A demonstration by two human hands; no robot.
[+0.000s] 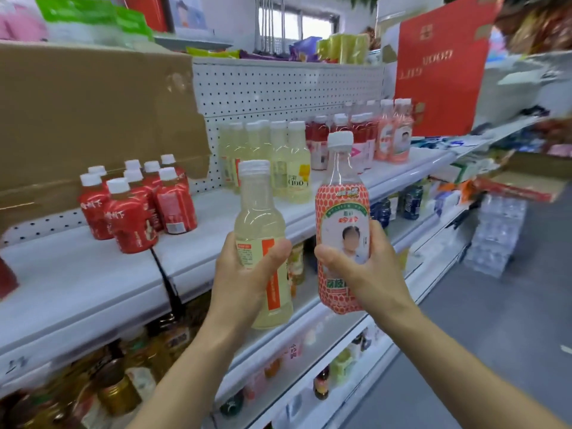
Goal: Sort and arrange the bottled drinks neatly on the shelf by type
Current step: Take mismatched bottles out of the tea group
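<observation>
Mid-sort, judging by the shelf [93,283]: types were already grouped and two strays were in hand, not yet placed.

At 9 o'clock stood the red btls [136,205], white caps, white script on the labels too blurred to read. Behind them, a cardboard box [93,103].

Left hand [247,274], at approx. 6 o'clock, gripped the pale yellow btl [263,218] round its lower half, thumb across the label. Label: orange stripe w/ small print, not legible. Its match, the pale yellow row [278,159], stood at 12 o'clock, so prob. next move: reach fwd and set it at the row's front, upright, w/o knocking neighbours.

Right hand [365,274] gripped the pink btl [340,218] at mid-body. Chinese chars on its label, the lower ones looking like 荔枝 (lychee). Its kind, the pink group [396,134], sat at 1 o'clock, past the dark red btls [340,134]. That needs a longer reach to the R.

Red carton [439,72] at 1 o'clock: gold lettering, maybe "GOOD", inverted.
</observation>
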